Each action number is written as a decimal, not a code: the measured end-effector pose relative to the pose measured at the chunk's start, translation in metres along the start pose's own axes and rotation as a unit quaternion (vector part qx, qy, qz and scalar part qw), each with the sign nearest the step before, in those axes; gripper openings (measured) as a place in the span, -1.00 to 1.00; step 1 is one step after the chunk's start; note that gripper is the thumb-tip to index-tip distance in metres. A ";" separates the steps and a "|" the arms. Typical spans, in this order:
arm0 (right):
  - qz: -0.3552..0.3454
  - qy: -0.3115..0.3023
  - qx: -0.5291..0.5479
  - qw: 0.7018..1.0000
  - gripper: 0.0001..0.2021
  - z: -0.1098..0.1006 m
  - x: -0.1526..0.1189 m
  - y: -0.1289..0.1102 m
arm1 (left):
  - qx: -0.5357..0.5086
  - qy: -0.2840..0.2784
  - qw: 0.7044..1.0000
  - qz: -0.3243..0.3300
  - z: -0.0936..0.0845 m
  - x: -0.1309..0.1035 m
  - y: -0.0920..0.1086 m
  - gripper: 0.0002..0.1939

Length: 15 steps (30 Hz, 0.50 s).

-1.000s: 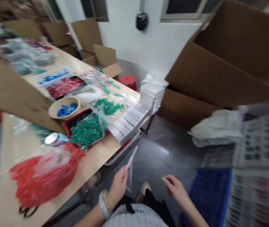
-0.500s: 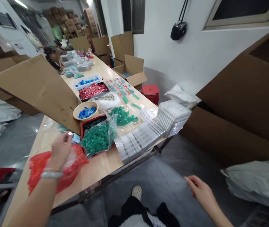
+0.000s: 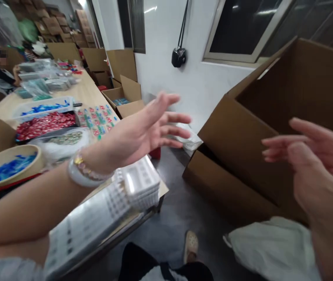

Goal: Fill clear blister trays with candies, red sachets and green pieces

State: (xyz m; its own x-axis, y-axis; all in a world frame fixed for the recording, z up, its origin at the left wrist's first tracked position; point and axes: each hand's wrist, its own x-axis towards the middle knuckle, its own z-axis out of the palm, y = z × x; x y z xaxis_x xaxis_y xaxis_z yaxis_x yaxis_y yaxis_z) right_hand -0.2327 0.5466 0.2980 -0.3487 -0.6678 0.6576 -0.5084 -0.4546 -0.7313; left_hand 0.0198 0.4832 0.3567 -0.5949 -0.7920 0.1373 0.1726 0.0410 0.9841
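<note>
My left hand (image 3: 149, 132) is raised in mid-air over the table's near right corner, fingers spread, holding nothing. Bracelets circle its wrist. Below it, stacked clear plastic trays (image 3: 141, 181) and a long row of similar trays (image 3: 87, 224) lie on the table. On the right, my right hand (image 3: 315, 156) is up in front of a large open cardboard box (image 3: 242, 144), its fingers stretched out and apart with nothing between them.
On the table (image 3: 89, 88) are a bowl of blue pieces (image 3: 11, 168), a tray of red packets (image 3: 48, 123) and a bin of blue pieces (image 3: 45, 107). A person (image 3: 1, 72) sits far left. A pale sack (image 3: 274, 246) lies lower right.
The view has turned right and come nearer the large box. My left hand has left the area by the red bag and risen, its fingers now spread. My right hand has also risen and opened.
</note>
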 end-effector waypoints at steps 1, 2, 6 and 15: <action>-0.025 -0.020 0.011 0.999 -0.65 0.011 0.029 0.005 | -0.019 -0.034 0.999 -0.029 0.019 0.036 0.002 -0.52; -0.060 -0.035 0.016 0.997 -0.64 0.026 0.052 0.014 | -0.031 -0.055 0.996 -0.061 0.033 0.068 0.002 -0.45; -0.261 -0.174 -0.029 0.949 -0.50 0.109 0.112 0.083 | -0.032 -0.014 0.986 -0.162 0.020 0.146 -0.008 -0.27; 0.052 -0.475 -0.169 0.862 -0.66 0.340 0.186 0.326 | 0.087 0.401 0.910 -0.063 -0.157 0.171 0.023 -0.62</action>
State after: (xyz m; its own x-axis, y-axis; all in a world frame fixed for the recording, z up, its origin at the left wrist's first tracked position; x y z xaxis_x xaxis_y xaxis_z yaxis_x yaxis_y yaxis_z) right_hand -0.1954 0.0737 0.1197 0.3146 -0.9488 0.0298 -0.7693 -0.2732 -0.5775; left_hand 0.0459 0.2531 0.3855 0.1745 -0.9840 -0.0352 -0.0264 -0.0404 0.9988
